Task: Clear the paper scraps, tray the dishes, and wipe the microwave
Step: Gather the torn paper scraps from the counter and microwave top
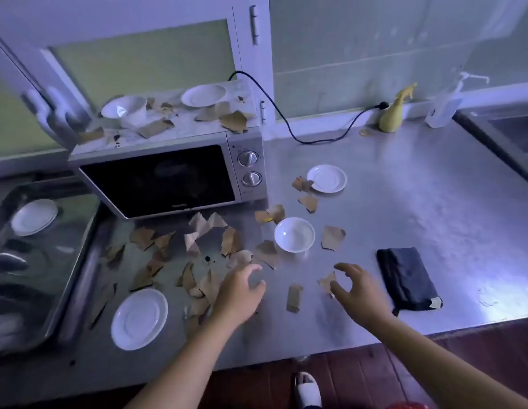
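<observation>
- On the table [419,202], front of the microwave [168,178]: paper scraps [230,242] scattered, more on its top.
- Left hand [239,293], right hand [358,290]: both spread, fingers loosely bent, gripping nothing, over scraps.
- Tray [82,278] left, a plate [34,216] inside; cloth [407,278] right.

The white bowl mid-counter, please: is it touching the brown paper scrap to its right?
Apart. The head view shows bare steel counter between white bowl and brown paper scrap.

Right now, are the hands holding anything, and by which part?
Nothing is held. The left hand and right hand are both open, fingers curved, over the scraps on the counter.
</observation>
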The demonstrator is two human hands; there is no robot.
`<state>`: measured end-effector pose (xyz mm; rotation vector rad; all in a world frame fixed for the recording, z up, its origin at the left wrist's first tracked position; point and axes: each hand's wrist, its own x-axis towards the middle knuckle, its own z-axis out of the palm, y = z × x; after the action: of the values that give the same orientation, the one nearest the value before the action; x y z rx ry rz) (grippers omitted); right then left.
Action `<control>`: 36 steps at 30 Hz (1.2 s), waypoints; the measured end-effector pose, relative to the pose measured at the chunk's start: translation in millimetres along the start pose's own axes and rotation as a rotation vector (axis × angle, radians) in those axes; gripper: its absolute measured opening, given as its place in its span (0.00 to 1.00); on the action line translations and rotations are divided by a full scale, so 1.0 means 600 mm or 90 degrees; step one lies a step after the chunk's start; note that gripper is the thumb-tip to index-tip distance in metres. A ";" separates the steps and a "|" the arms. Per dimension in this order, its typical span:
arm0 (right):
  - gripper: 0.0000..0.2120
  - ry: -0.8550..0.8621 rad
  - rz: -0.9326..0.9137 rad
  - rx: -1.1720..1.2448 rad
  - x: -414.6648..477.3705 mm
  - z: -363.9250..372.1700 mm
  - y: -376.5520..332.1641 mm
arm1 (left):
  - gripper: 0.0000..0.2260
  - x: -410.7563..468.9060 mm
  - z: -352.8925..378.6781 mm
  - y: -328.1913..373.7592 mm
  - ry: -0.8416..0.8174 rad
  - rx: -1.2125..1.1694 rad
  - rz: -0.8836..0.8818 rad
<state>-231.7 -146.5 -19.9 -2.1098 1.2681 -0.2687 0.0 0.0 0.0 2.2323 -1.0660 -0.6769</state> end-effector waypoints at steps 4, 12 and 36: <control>0.21 -0.070 0.078 0.030 0.007 0.021 0.048 | 0.15 -0.017 0.045 0.004 -0.029 -0.028 -0.073; 0.21 -0.104 0.117 0.016 0.071 0.059 0.055 | 0.15 -0.036 0.088 -0.012 -0.048 -0.048 -0.116; 0.07 -0.044 0.256 -0.110 0.115 0.110 0.020 | 0.13 0.008 0.064 -0.074 -0.153 -0.057 -0.072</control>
<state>-173.3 -180.5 -88.0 -1.9259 1.6833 0.0914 1.0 9.0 -58.2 2.1860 -1.0036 -1.0422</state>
